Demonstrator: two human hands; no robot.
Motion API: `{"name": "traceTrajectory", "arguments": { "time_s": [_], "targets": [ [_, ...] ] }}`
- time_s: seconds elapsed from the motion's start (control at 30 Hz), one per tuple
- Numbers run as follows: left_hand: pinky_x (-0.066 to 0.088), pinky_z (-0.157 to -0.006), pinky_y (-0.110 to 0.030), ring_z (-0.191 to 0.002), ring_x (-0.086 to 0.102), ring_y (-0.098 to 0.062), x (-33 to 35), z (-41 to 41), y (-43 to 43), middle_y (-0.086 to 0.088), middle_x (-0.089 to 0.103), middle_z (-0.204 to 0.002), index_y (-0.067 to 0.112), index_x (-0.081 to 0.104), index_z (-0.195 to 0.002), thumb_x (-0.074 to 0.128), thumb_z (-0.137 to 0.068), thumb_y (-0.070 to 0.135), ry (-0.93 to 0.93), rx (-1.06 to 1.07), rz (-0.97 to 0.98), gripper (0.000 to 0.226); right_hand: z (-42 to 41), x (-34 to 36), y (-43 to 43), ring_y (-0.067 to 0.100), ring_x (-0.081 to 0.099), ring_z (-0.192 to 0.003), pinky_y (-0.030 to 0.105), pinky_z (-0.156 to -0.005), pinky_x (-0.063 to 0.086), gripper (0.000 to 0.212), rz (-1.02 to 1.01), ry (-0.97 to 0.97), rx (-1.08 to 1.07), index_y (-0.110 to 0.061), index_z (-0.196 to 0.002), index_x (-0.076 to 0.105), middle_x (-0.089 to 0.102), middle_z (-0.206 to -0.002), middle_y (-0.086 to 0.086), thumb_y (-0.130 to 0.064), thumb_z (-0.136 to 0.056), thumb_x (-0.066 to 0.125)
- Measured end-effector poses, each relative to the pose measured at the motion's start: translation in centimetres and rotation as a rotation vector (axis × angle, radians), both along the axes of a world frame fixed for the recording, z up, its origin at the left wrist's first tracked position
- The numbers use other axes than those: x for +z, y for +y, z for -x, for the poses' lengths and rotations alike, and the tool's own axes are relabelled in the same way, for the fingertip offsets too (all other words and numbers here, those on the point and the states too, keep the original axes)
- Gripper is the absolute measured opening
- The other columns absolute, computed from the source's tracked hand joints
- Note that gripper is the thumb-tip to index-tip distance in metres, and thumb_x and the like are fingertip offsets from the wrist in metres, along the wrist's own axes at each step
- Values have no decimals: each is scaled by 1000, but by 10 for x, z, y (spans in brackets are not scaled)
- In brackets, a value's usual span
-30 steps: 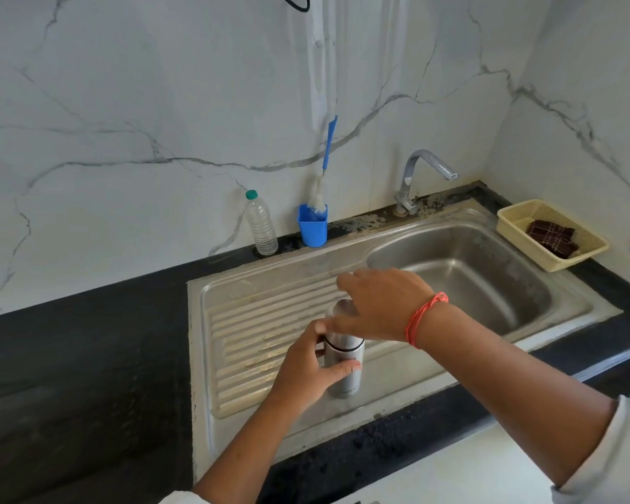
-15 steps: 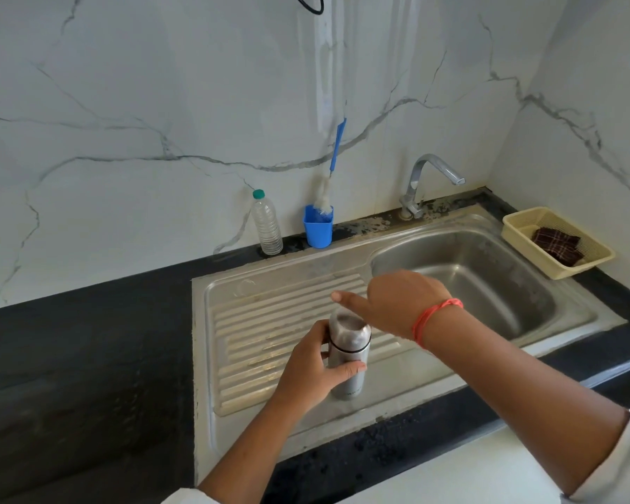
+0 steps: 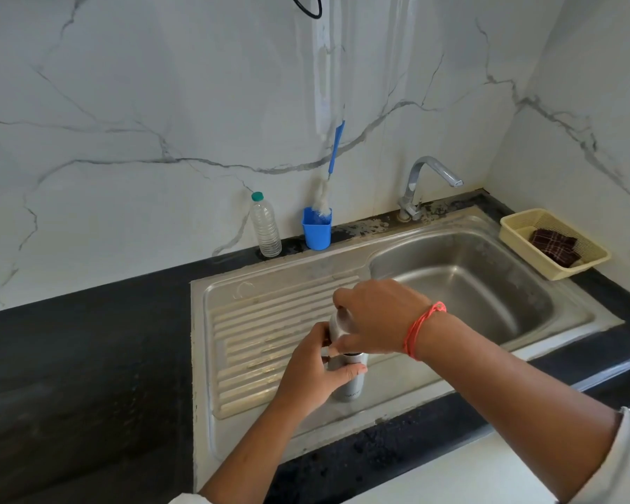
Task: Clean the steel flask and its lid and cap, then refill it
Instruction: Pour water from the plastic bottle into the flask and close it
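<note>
Your left hand (image 3: 315, 372) wraps the flask (image 3: 350, 389) body, right hand (image 3: 375, 318) clamps the cap (image 3: 339, 325) on top; flask stands upright on the drainboard (image 3: 270, 321). Early stage, I'd judge: cap not yet off, tap (image 3: 426, 176) not running, brush (image 3: 324, 198) in its cup (image 3: 317, 231). Washing, refill all left.

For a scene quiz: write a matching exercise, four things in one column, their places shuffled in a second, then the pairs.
1. steel flask
2. bottle brush
3. checked cloth
4. plastic bottle

A. in the yellow basket
B. on the counter, left of the blue cup
C. on the drainboard, gripped by the left hand and right hand
D. standing in the blue cup

Pairs: 1-C, 2-D, 3-A, 4-B
</note>
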State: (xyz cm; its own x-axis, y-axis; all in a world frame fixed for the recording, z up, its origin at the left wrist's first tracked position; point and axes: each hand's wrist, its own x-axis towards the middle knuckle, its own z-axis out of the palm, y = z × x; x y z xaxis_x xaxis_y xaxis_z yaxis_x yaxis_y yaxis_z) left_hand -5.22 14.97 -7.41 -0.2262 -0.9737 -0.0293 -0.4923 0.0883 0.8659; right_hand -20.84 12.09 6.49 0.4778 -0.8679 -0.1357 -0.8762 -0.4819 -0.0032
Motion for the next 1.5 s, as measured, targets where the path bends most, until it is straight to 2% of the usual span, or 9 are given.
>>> {"name": "traceTrajectory", "arguments": {
  "time_s": [0.27,0.4,0.5,0.73,0.87,1.03,1.2,1.3,1.5],
  "targets": [
    [49,-81,-8,-105,61,12,4,0,1,23,67,-110,46,49,-108,91,-75,38,2,6,-7,54,4,6,-7,17,59,-95,37,-81,57,50,-125,-44,125,-35,-127,55,62,-104,-5,-42,-79,69],
    [48,-83,-9,-110,60,10,6,1,2,24,65,-123,48,44,-129,90,-74,48,-2,5,-24,71,1,13,-7,15,56,-108,36,-92,53,57,-146,9,221,-33,-132,54,62,-119,-7,-28,-80,76],
    [47,-82,-7,-110,58,12,6,0,2,26,63,-125,57,35,-130,90,-74,47,10,7,-30,79,2,15,-8,10,52,-105,32,-96,50,58,-184,-19,258,-32,-130,56,58,-110,-13,-17,-79,77],
    [49,-86,-11,-114,61,5,3,0,1,24,65,-123,56,43,-119,90,-73,48,26,8,-21,66,8,15,-13,2,46,-98,16,-86,41,52,-229,-103,317,-33,-122,60,56,-117,-15,-5,-80,73],
    [50,-87,-11,-112,60,9,3,-1,0,24,65,-120,55,45,-116,91,-74,43,37,3,-8,63,11,25,-19,-10,43,-82,8,-71,35,55,-255,-97,313,-36,-119,62,48,-102,-25,0,-79,72],
    [50,-87,-12,-114,60,8,5,0,1,25,63,-121,60,40,-118,91,-74,44,31,8,-7,69,3,27,-16,10,53,-106,25,-89,49,55,-267,19,304,-34,-130,57,57,-124,-11,-11,-82,73],
    [48,-82,-7,-112,57,14,6,0,3,26,64,-121,55,42,-119,91,-75,41,23,8,-8,67,-1,17,-14,15,56,-101,27,-77,51,52,-196,54,208,-35,-130,56,63,-106,-9,-29,-81,73],
    [49,-82,-11,-110,60,9,4,1,3,22,67,-113,46,49,-109,91,-76,37,15,16,5,54,-5,14,-11,18,60,-79,35,-71,57,35,-108,63,77,-23,-103,59,58,-83,-3,-50,-83,65],
    [50,-85,-13,-111,60,8,2,2,4,22,66,-116,39,52,-118,90,-76,41,33,18,6,57,-2,4,-8,12,58,-60,36,-76,56,83,-181,-25,-264,-14,-65,59,57,-58,0,-83,-90,20]
  ]
}}
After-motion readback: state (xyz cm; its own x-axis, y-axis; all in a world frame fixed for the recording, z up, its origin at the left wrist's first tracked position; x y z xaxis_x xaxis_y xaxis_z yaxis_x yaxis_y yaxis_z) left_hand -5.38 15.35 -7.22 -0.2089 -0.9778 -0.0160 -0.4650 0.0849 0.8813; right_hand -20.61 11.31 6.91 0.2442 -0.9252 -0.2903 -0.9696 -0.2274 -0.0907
